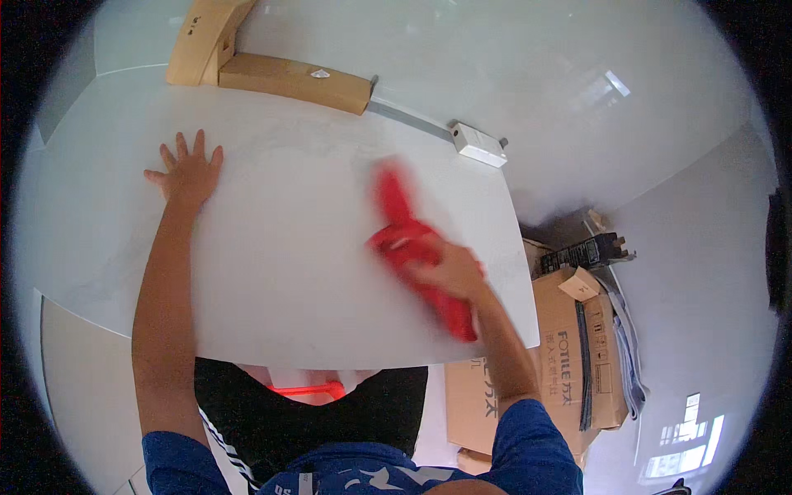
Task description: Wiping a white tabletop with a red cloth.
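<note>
My left hand (190, 176) lies flat on the left part of the white, faintly marbled countertop (278, 247), fingers spread, holding nothing. Nearer the counter's right side, my right hand (448, 269) grips a crumpled red cloth (396, 192). One end of the cloth extends away from me past the fingers, and another hangs back under the wrist. Both hand and cloth are blurred. The cloth hides part of the surface and some of my fingers.
Along the back edge stand a long cardboard box (294, 80), a taller cardboard piece (201, 46) and a small white box (479, 145). Large cartons (563, 352), a black package (578, 253) and folded grey material (628, 359) stand right of the counter by the wall.
</note>
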`<state>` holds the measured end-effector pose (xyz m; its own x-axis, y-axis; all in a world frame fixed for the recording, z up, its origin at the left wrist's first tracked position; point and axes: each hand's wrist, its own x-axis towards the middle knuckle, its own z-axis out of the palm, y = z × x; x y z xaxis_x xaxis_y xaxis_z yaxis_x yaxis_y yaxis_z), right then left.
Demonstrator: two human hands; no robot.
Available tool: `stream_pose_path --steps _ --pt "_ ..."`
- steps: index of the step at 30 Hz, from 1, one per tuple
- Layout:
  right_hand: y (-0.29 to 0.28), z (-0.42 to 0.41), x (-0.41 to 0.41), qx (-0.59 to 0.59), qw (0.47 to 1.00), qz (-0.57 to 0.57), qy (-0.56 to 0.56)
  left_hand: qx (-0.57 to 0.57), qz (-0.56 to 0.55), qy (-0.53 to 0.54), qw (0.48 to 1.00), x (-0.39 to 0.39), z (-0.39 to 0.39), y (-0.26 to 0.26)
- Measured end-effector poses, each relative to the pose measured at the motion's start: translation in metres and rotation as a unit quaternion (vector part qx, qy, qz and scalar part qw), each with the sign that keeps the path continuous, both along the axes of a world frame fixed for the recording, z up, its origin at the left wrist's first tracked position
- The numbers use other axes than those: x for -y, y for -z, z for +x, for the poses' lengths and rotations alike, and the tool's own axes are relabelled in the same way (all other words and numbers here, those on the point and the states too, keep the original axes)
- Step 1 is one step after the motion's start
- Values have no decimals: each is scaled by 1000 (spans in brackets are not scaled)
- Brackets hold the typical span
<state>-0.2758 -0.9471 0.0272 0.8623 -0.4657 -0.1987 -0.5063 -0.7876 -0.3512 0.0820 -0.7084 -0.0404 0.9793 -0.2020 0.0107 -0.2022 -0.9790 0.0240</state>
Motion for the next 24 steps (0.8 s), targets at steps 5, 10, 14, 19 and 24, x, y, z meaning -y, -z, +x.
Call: stream_pose_path --steps 5,10,14,19,24 --pt "-13 -3 -86 -101 966 -9 -240 -11 -6 5 1000 3 0 4" --pt "32 -44 49 182 966 133 128 -12 3 -6 1000 -5 -3 -4" --pt "17 -117 228 176 922 -50 341 -11 -18 20 1000 14 -9 -9" --pt "29 -31 154 120 951 -186 215 -1 -9 -1 1000 2 -5 -1" --pt "8 39 -40 55 983 -111 -134 2 -17 9 1000 -2 -6 -3"
